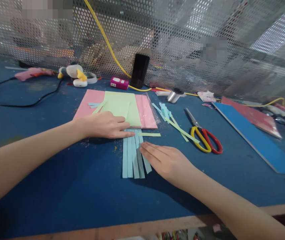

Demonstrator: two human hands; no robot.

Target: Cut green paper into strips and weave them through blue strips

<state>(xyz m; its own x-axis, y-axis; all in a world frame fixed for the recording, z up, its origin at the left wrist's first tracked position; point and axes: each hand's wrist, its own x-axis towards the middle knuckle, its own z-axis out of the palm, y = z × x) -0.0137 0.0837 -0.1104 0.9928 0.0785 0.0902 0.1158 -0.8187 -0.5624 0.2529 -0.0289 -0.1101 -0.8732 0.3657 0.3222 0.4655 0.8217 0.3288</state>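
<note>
Several light blue paper strips (pixel 130 160) lie side by side on the blue table, their far ends at a green sheet (pixel 121 108) on pink paper (pixel 88 101). My left hand (pixel 107 125) rests over the near edge of the sheets, fingers spread, one fingertip at the strips' top. A short green strip (pixel 152 134) runs crosswise from that fingertip to the right. My right hand (pixel 166 160) lies palm down with extended fingers, its fingertips touching the rightmost blue strips. Loose blue and green strips (pixel 177 126) lie right of the sheets.
Scissors (pixel 204 136) with yellow and red handles lie at the right, near a blue board (pixel 257 140). Behind stand a phone (pixel 139 71), a magenta box (pixel 119 83) and a wire spool (pixel 174 96). A pink glue gun (pixel 32 74) and cable lie back left.
</note>
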